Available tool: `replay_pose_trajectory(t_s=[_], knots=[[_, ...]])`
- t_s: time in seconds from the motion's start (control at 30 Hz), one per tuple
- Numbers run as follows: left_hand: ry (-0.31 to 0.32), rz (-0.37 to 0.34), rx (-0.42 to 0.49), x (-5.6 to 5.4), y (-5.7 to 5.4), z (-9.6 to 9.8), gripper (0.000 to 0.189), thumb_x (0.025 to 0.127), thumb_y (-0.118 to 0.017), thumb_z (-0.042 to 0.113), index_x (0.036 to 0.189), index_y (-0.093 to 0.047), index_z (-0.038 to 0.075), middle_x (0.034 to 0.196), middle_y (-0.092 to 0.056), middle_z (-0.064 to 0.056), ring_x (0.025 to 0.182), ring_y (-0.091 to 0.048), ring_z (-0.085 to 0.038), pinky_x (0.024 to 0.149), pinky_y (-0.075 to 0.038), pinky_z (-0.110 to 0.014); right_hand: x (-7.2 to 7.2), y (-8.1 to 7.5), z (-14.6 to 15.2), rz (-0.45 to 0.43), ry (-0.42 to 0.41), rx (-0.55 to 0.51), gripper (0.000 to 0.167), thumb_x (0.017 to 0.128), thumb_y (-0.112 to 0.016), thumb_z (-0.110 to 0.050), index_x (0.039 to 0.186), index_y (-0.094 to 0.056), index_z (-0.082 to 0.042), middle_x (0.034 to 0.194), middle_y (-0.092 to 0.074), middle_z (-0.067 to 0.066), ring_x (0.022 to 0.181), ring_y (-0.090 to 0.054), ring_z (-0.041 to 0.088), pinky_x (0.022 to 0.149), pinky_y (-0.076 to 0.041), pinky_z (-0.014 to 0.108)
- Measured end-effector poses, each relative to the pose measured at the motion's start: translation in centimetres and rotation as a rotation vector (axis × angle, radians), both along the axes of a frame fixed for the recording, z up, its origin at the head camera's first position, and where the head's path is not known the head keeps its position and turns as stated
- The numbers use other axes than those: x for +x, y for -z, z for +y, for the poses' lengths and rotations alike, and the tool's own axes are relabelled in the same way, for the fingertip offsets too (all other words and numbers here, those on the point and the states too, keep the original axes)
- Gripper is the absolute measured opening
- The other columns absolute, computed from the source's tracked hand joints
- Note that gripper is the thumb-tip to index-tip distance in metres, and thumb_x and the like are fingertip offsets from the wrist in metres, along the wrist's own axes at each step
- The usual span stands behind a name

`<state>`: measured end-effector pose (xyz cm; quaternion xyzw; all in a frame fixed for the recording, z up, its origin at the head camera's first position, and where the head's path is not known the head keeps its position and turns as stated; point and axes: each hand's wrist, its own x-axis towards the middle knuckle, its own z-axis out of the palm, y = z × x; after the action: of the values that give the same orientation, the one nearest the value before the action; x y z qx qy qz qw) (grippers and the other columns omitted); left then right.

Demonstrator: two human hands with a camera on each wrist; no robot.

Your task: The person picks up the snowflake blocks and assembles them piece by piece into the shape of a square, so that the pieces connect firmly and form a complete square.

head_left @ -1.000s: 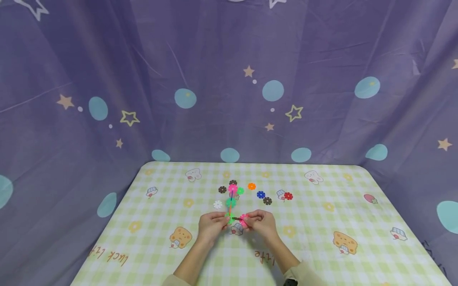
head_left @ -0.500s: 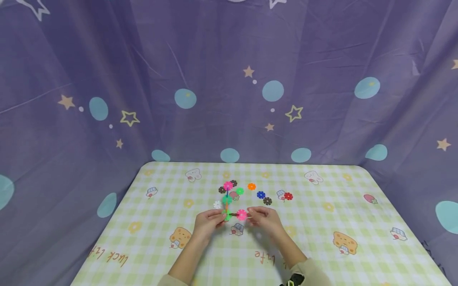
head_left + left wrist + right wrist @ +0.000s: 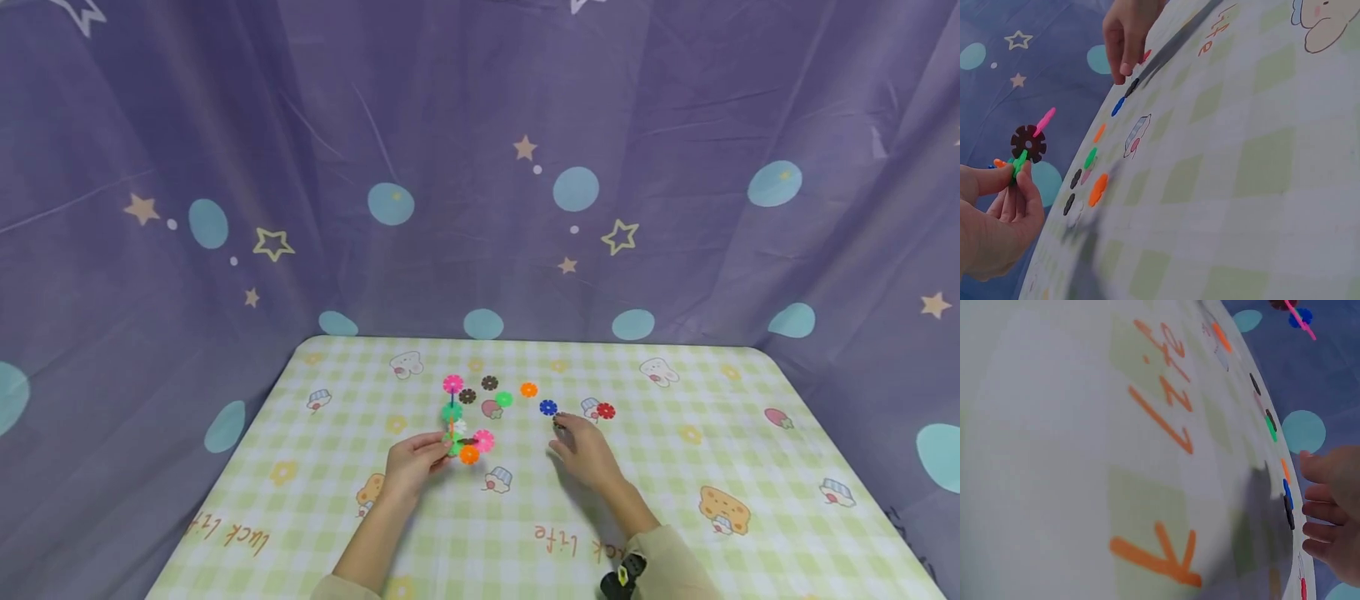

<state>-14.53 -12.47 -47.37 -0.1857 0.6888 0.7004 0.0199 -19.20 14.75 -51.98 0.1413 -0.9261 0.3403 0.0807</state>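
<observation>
**While your left hand point(image 3: 414, 467) pinches the chain of discs point(image 3: 452, 412), your right hand point(image 3: 587, 454) hangs loose by a near brown disc point(image 3: 1132, 87)**

Far left you've got the purple curtain point(image 3: 75, 333) that backs the whole scene, then the green-and-white checked cloth point(image 3: 322, 467). Your left thumb and fingers are clamped on the green corner disc point(image 3: 455, 444) of the chain, which the left wrist view shows held up above the cloth.

From the head view it's basically an L. Up the long side you have an edge-on orange disc point(image 3: 452, 428), a teal disc point(image 3: 453, 411), an edge-on blue disc point(image 3: 452, 397) and a pink top disc point(image 3: 453, 383). The short side goes right through a brown link point(image 3: 468, 442) to a pink end disc point(image 3: 484, 441).

Your loose pieces on the cloth, moving right: white disc point(image 3: 461, 426), two far brown discs point(image 3: 489, 382), orange front disc point(image 3: 469, 455), green loose disc point(image 3: 504, 399), orange far disc point(image 3: 528, 389), blue loose disc point(image 3: 548, 407).

Then it's your right hand, gripping nothing, fingers slightly bent. They're right at the near brown disc, just past the blue one; can't tell if you're touching it. A red disc point(image 3: 606, 411) lies furthest right.
</observation>
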Motion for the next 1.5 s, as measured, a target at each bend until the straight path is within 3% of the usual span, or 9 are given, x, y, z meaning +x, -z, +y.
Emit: replay_pose_trajectory(t_s=[0.27,0.47,0.6,0.67,0.8,0.97,1.3,1.5], knots=[[-0.013,-0.006,0.024,-0.3,0.0,-0.5,0.032,0.085,-0.070,0.004,0.112,-0.063,-0.010,0.084,-0.074,-0.005,0.068,-0.066,-0.007,0.072,-0.061,-0.027,1.6,-0.2,-1.3,-0.076,-0.135,0.076,0.038,0.087,-0.069,-0.015,0.121,-0.062,0.002,0.129,-0.061,0.021,0.124,-0.055,0.037,0.109,-0.042,0.049],[0.005,-0.009,0.028,-0.3,0.1,-0.7,0.034,0.085,-0.070,0.006,0.114,-0.062,-0.010,0.083,-0.073,-0.003,0.070,-0.065,-0.008,0.074,-0.061,-0.026,4.0,-0.6,-3.1,-0.047,-0.254,0.133,0.035,0.088,-0.068,-0.018,0.118,-0.064,-0.001,0.126,-0.063,0.015,0.122,-0.057,0.031,0.106,-0.046,0.045],[-0.003,-0.014,0.023,-0.2,0.1,-0.6,0.032,0.085,-0.070,0.005,0.113,-0.063,-0.010,0.084,-0.073,-0.004,0.070,-0.065,-0.008,0.074,-0.061,-0.027,4.8,-0.8,-3.7,-0.025,-0.303,0.154,0.034,0.087,-0.069,-0.018,0.117,-0.065,-0.002,0.123,-0.066,0.013,0.118,-0.060,0.028,0.102,-0.049,0.044],[-0.003,-0.014,0.021,-0.2,0.1,-0.6,0.032,0.085,-0.070,0.005,0.113,-0.063,-0.009,0.084,-0.073,-0.005,0.070,-0.065,-0.008,0.075,-0.061,-0.027,4.8,-0.8,-3.8,-0.006,-0.300,0.132,0.033,0.087,-0.070,-0.017,0.116,-0.066,-0.003,0.120,-0.067,0.012,0.115,-0.062,0.027,0.100,-0.051,0.043],[0.005,-0.014,0.019,-0.1,0.2,-0.6,0.033,0.085,-0.070,0.006,0.114,-0.063,-0.010,0.083,-0.073,-0.003,0.071,-0.065,-0.008,0.074,-0.061,-0.026,4.3,-0.9,-3.7,0.062,-0.220,0.086,0.030,0.084,-0.072,-0.014,0.112,-0.068,-0.004,0.114,-0.070,0.011,0.111,-0.064,0.026,0.097,-0.053,0.041],[0.009,-0.007,0.026,0.0,0.3,-0.6,0.034,0.086,-0.070,0.006,0.115,-0.062,-0.011,0.085,-0.073,-0.005,0.070,-0.065,-0.008,0.073,-0.061,-0.026,3.2,-0.8,-3.8,0.137,-0.137,0.131,0.030,0.078,-0.077,-0.014,0.106,-0.070,-0.004,0.104,-0.069,0.009,0.101,-0.063,0.025,0.091,-0.055,0.039],[0.023,-0.003,0.020,0.1,0.5,-0.5,0.034,0.086,-0.069,0.006,0.114,-0.062,-0.011,0.081,-0.072,-0.001,0.070,-0.065,-0.007,0.070,-0.060,-0.023,2.3,0.3,-4.1,0.177,-0.153,0.184,0.022,0.075,-0.081,-0.019,0.092,-0.073,-0.009,0.088,-0.062,0.001,0.085,-0.054,0.015,0.077,-0.051,0.031],[0.022,-0.002,0.019,0.1,0.4,-0.4,0.035,0.086,-0.070,0.006,0.115,-0.061,-0.011,0.084,-0.073,-0.003,0.070,-0.065,-0.007,0.070,-0.060,-0.024,2.5,0.1,-4.3,0.109,-0.166,0.128,0.020,0.074,-0.082,-0.014,0.090,-0.071,-0.010,0.088,-0.063,0.000,0.085,-0.055,0.013,0.077,-0.052,0.030]])
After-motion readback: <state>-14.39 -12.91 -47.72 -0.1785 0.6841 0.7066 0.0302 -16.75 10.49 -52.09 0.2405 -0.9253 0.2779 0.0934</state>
